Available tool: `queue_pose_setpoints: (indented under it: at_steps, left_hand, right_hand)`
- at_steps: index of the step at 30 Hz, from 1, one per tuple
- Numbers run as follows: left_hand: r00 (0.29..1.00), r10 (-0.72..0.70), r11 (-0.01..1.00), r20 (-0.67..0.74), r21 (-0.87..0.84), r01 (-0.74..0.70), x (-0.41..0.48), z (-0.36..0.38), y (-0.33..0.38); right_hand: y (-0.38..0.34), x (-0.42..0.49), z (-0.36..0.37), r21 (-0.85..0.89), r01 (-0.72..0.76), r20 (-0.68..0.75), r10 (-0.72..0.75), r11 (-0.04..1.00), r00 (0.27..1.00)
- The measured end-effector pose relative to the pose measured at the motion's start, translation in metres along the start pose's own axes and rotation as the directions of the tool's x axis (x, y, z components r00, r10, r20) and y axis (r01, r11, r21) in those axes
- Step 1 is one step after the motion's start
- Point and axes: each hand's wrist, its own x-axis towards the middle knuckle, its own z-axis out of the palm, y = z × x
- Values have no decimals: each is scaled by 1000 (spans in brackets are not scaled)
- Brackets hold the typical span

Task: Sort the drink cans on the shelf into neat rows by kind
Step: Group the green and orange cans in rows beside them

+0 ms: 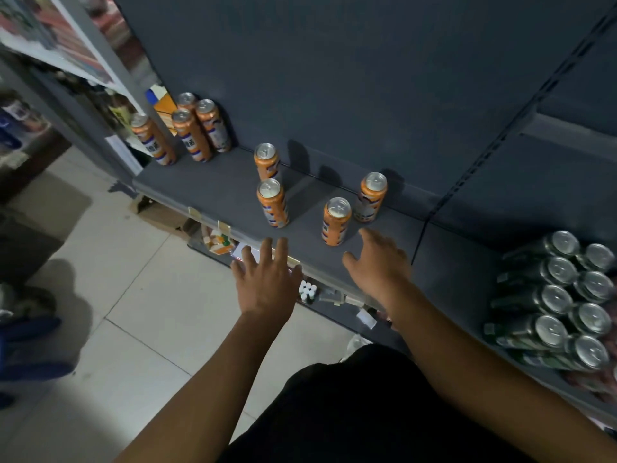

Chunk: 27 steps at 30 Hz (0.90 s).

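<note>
On the dark grey shelf [217,182], orange cans stand upright in two loose groups; four orange cans [190,128] cluster at the far left end near the back panel, three of them close together and one [152,140] a bit apart toward the shelf edge; four more sit near the middle, well apart from the first group; rear-left can [267,162] close to the back, front-left can [272,202] just in front of it, front-right can [336,220] nearest the hands, rear-right can [371,197] just behind it and near the back panel; all show silver tops with pull tabs. Green cans [561,295] packed tight in rows at the right end of the shelf, well apart from the orange ones. Left hand [267,279] hovers over the shelf's front edge, fingers spread, holding nothing, near the front-left can but not touching it. Right hand [379,262] is over the shelf just beside the front-right can, fingers parted and empty; fingertips close to the can's base, contact cannot be told. Both bare forearms reach in from the bottom; dark clothing [367,412] below them. Lower shelf [320,307] under the front edge holds small items, too blurred to name. Pale tiled floor [133,329] to the left; another shelf unit [50,45] at far left, contents blurred.
</note>
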Motion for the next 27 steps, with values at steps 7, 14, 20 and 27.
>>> queue_pose_setpoints:
  at_steps: [7,14,20,27]
  left_hand:
    - [996,-89,996,27,-30,90,55,-7,-6]
    - [985,-139,969,101,-190,157,114,8,-35]
    - [966,-72,841,249,-506,193,192,29,-78]
    - [932,216,727,293,-686,47,249,45,-96]
  right_hand:
    - [11,54,1,248,-53,81,34,967,996]
    - [9,83,25,430,-205,195,132,879,972]
    - [-9,105,50,587,-353,164,320,729,933]
    - [-25,125,98,751,-443,162,513,491,843]
